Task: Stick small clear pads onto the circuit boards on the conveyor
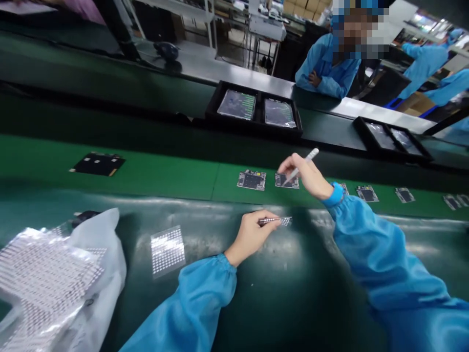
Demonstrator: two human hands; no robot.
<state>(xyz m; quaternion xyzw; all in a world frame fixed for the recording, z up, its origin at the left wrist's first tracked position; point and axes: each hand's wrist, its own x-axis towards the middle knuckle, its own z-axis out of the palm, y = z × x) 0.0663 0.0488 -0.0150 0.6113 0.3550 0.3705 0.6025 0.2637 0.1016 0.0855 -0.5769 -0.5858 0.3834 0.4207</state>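
My left hand is closed on a small clear sheet of tiny parts, held edge-on above the dark green bench. My right hand grips a white pen-like tool, its tip down on a small circuit board lying on the green belt. A second board lies just to the left of it. Both sleeves are blue.
More small boards trail to the right along the belt, and a black square part lies at the left. A loose parts sheet and a plastic bag of sheets lie on the bench. Black trays sit across the belt. A person in blue leans there.
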